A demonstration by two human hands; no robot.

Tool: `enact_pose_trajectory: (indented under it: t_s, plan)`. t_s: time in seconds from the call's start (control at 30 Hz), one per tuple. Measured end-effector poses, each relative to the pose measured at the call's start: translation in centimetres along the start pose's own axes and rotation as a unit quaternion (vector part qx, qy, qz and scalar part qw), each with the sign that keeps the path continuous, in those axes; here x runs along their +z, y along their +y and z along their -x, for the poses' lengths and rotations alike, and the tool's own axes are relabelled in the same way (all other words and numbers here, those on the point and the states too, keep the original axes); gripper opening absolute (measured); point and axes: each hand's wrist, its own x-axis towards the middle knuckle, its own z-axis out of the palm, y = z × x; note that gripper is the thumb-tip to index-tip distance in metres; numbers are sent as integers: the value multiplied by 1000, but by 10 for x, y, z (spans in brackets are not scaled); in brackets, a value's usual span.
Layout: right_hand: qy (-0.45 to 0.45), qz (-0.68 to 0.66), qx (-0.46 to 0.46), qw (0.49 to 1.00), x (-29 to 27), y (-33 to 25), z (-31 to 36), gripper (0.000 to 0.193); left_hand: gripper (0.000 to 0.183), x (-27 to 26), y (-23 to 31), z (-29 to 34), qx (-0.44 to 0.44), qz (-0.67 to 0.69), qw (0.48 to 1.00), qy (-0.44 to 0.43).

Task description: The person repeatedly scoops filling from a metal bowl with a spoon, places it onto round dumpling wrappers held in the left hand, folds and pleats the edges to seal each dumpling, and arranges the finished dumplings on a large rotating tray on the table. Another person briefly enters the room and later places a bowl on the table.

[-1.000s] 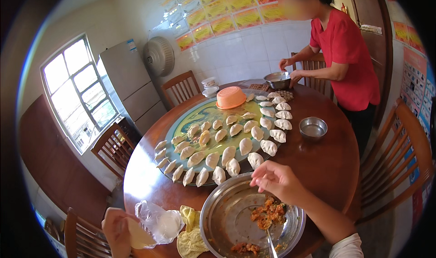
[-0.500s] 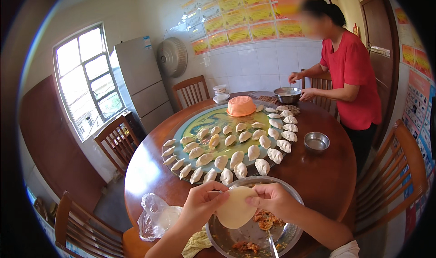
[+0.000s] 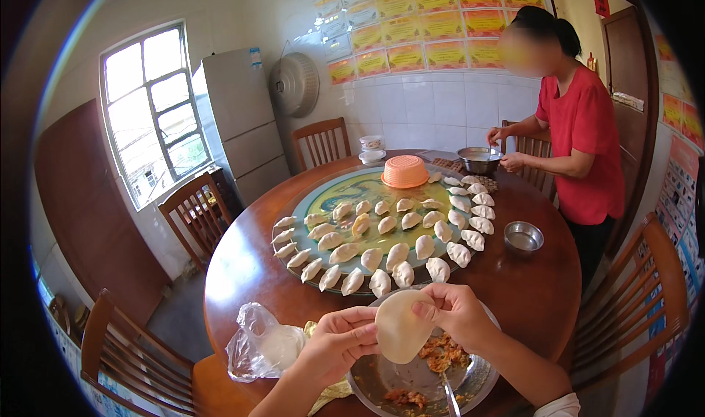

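A round dumpling wrapper [image 3: 400, 332] is stretched between my two hands. My left hand [image 3: 345, 336] pinches its left edge, and the fingers of my right hand [image 3: 454, 313] grip its upper right side. Below the wrapper stands a wide metal bowl [image 3: 382, 396] with reddish-brown filling [image 3: 444, 352] clumped along its side. A spoon [image 3: 451, 396] leans in the bowl, its tip in the filling. Beyond the bowl, several folded dumplings [image 3: 345, 252] lie in curved rows on the glass turntable [image 3: 345, 189].
A clear plastic bag [image 3: 253, 343] with pale wrappers and a yellowish cloth lie left of the bowl. An orange basket [image 3: 405, 172] sits upside down on the turntable. A small metal bowl [image 3: 523, 237] stands at right. A person in red [image 3: 584, 138] handles another metal bowl [image 3: 480, 160] at the far right.
My hands have shifted slightly right with the wrapper, which is now turned and tilted. My right hand has come higher over it. The view has also shifted a little.
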Motion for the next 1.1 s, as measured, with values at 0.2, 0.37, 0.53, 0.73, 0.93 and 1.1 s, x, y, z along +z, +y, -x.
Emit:
enact_pose_trajectory:
  t_s: [0.2,0.37,0.53,0.73,0.93,1.1]
  plan:
    - [-6,-20,12,1000,7,8,-5,31,28,2,-8,7,41,-18,999,23]
    - [106,221,-129,961,25,9,-2,35,22,-6,-4,5,67,-3,994,91]
    - [-55,118,5,991,39,1,10,40,20,-11,-4,5,78,-34,986,142]
    - [-66,59,54,995,48,9,2,40,17,-14,-3,3,96,-139,971,170]
    - [-25,-104,126,986,40,18,-7,29,13,-14,7,22,212,-199,928,232]
    - [-25,-169,151,974,19,16,-6,23,8,-51,46,78,299,-173,892,291]
